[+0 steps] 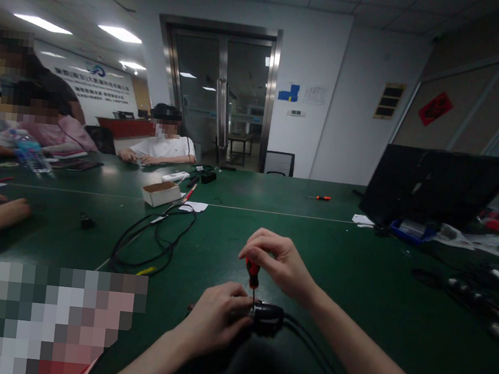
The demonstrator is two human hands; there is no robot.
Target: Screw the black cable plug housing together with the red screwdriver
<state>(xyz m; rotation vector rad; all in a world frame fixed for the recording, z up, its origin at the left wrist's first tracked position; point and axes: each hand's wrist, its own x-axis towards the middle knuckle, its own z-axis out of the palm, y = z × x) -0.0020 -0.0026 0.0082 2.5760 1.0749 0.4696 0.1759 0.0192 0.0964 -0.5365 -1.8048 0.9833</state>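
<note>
My right hand (pixel 269 253) is closed on the top of a red and black screwdriver (pixel 252 272), which stands nearly upright. Its thin shaft points down at a dark device (pixel 268 315) lying on the green table (pixel 313 258). Fingers wrapped over the left part of the device, my left hand (pixel 219 313) holds it against the tabletop. A black cable runs from the device's right end toward the lower right. The screwdriver's tip meets the device just beside my left fingertips; the exact contact spot is too small to tell.
Coiled black cable (pixel 171 244) and a small open box (pixel 160 194) lie at the left. Farther back is an orange-handled screwdriver (pixel 323 198). A monitor (pixel 435 187) and a blue tray (pixel 413 231) stand right. Another person's hands (pixel 0 213) rest at far left.
</note>
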